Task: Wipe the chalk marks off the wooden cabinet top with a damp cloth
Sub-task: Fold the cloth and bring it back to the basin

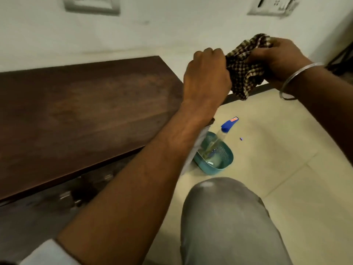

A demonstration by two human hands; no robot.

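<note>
**Item 1. Cloth** (246, 73): brown-and-cream check, bunched. It is held in the air between both my hands, beyond the right end of the cabinet top and above the floor (286, 150). It is not touching the wood.

**Item 2. Left hand** (207, 73): grip clenched on the cloth's left side, knuckles up.

**Item 3. Right hand** (277, 60): grip grasping the cloth's right side, fingers curled into the folds (metal bangle (298, 79) on that wrist).

**Item 4. Cabinet top** (86, 111): dark wood. I see no crisp chalk lines. A pale cloudy patch sits mid-surface, possibly smeared chalk or a damp sheen; the blur does not let me tell which.

**Item 5. Spray bottle** (221, 136): blue head, leaning in a teal basket (225, 167) on the floor, below my hands.

**Status, as I judge it:** most of the wiping looks done, since no clear marks show. The cloth appears to be getting wrung or refolded. What is left is probably one pass over the cloudy patch, then a check of the whole surface.
</note>
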